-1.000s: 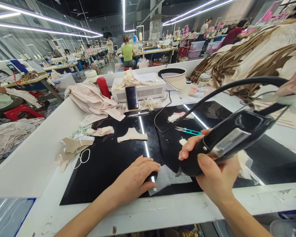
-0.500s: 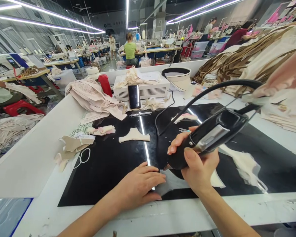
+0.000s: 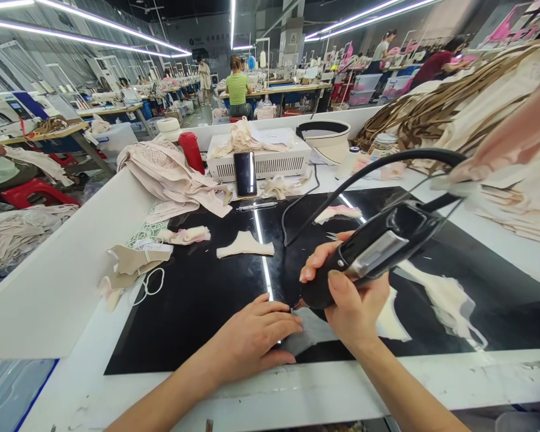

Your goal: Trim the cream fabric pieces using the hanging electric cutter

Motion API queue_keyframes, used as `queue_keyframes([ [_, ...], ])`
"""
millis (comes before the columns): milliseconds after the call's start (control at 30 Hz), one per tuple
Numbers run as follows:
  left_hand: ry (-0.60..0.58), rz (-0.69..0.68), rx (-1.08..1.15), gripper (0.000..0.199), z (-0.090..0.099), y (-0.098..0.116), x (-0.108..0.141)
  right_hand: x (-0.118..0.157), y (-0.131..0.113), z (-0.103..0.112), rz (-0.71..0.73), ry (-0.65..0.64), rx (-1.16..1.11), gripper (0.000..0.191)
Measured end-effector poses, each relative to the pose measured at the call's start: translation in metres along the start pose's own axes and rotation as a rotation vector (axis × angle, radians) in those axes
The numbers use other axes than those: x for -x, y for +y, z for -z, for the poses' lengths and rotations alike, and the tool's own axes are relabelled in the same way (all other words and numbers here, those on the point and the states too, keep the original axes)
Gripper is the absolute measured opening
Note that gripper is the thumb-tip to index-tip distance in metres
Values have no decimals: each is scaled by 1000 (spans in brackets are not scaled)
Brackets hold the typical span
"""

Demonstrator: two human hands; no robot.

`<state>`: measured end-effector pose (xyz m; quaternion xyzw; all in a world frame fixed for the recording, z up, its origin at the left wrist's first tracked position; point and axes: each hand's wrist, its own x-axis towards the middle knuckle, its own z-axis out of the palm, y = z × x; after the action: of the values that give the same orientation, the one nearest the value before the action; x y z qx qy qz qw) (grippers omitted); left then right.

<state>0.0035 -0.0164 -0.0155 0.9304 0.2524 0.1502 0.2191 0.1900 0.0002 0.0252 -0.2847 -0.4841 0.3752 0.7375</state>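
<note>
My right hand [image 3: 357, 306] is wrapped round a black corded power tool [image 3: 373, 246] with a silver lever on its side. The tool slants, its lower end close to the black mat [image 3: 184, 324]. My left hand [image 3: 263, 333] lies flat, fingers stretched out, on the edge of a sheer greyish fabric piece [image 3: 310, 333]. Part of that piece is hidden under the hands. A cream fabric piece [image 3: 245, 245] rests ahead of my left hand. Beside my right wrist are another cream piece [image 3: 393, 321] and a longer cream strip [image 3: 447, 300].
Scissors [image 3: 333, 236] lie partly hidden behind the tool. Beyond stand a phone [image 3: 245, 174], a white vented box [image 3: 274, 162] and a red cup [image 3: 191, 153]. A blurred hand of another person [image 3: 481, 168] is near the black cord [image 3: 378, 162]. Fabric heaps [image 3: 162, 171] flank the mat.
My right hand and the tool have shifted slightly left and lower, closer to the left fingertips. My left hand stays flat in the same place.
</note>
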Motion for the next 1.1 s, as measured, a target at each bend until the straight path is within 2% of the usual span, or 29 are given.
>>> queue_keyframes([
  [300, 21, -2, -6, 44, -3, -2, 1, -2, -6, -2, -20, 24, 4, 37],
  [500, 5, 34, 43, 43, 8, 4, 0, -3, -19, 3, 14, 38, -1, 38],
  [800, -65, 78, 117, 69, 17, 1, 1, 14, -27, 1, -30, 2, -36, 37],
  [1000, -82, 102, 132, 76, 20, 2, 1, 19, -24, -1, -46, -9, -52, 39],
  [1100, -75, 114, 139, 74, 23, 2, -1, 17, -24, 3, -39, -16, -58, 40],
])
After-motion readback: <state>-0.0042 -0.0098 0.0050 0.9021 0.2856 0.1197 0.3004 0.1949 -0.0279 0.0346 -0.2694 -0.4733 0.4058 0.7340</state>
